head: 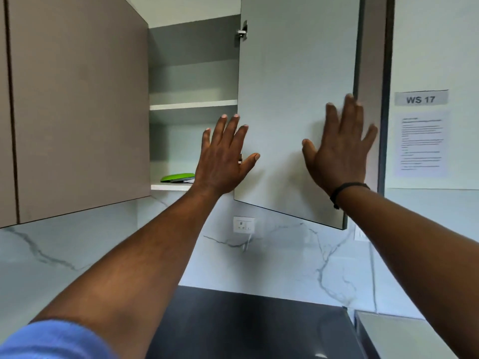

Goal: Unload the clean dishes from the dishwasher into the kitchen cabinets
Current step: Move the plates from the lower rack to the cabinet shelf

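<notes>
Cabinet (193, 104): 1 green plate (177, 176).

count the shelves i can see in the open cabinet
3: an upper shelf, a middle shelf and the bottom shelf, which holds a green plate. The open door and the left hand cover the cabinet's right side, so more could be hidden.

An open wall cabinet (193, 104) hangs above a marble-patterned backsplash (285, 255), its pale flat door (295, 107) swung out to the right. A green plate (177, 177) lies on the cabinet's bottom shelf (171, 187), left of the left hand (224, 159). The right hand (339, 151) is on the door near its outer edge. A closed brown door (77, 104) sits left of the opening. A wall socket (243, 224) sits below the cabinet, and a dark countertop (246, 327) lies beneath.
</notes>
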